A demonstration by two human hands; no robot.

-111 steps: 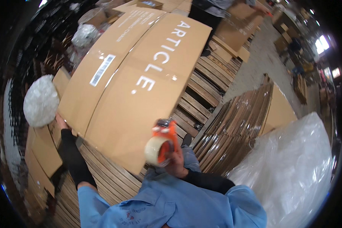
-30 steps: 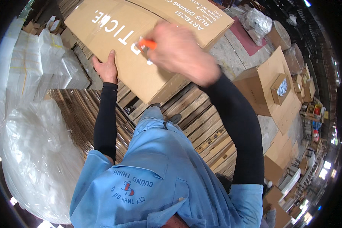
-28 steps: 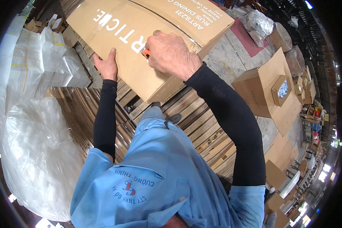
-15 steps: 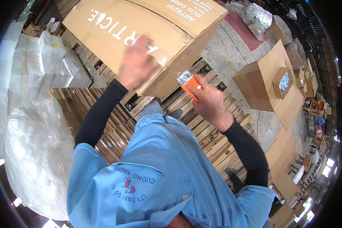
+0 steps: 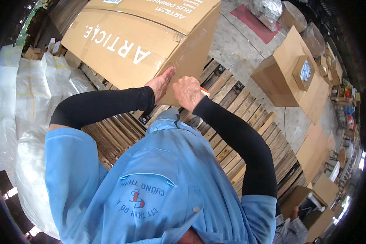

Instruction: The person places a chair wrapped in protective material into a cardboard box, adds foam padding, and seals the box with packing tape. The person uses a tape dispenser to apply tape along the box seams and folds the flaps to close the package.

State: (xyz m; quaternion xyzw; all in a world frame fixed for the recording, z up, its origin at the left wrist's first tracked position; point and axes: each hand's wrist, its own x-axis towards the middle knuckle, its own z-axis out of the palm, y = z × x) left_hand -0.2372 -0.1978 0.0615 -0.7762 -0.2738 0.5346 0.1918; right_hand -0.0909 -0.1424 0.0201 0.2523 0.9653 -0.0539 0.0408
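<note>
A large brown cardboard box [image 5: 114, 44] with white lettering stands in front of me on wooden pallets. My left hand [image 5: 162, 84] lies against its near right corner, fingers stretched out flat, holding nothing. Just right of it, my right hand [image 5: 187, 92] is closed in a fist at the box's right side face. An orange tape dispenser [image 5: 205, 92] is in that fist; only a small orange and white end sticks out beyond the knuckles, the rest being hidden.
Slatted wooden pallets [image 5: 232, 118] run beneath the box and to the right. White foam-wrapped stacks [image 5: 32, 85] and a plastic-wrapped bundle [image 5: 34, 175] stand left. An open carton [image 5: 272, 81] sits on the concrete floor at right. Another person [image 5: 290, 232] shows at lower right.
My left hand has come off the box top down to its near corner. My right hand has moved left to the box's side face, turning so the orange dispenser is mostly hidden.
</note>
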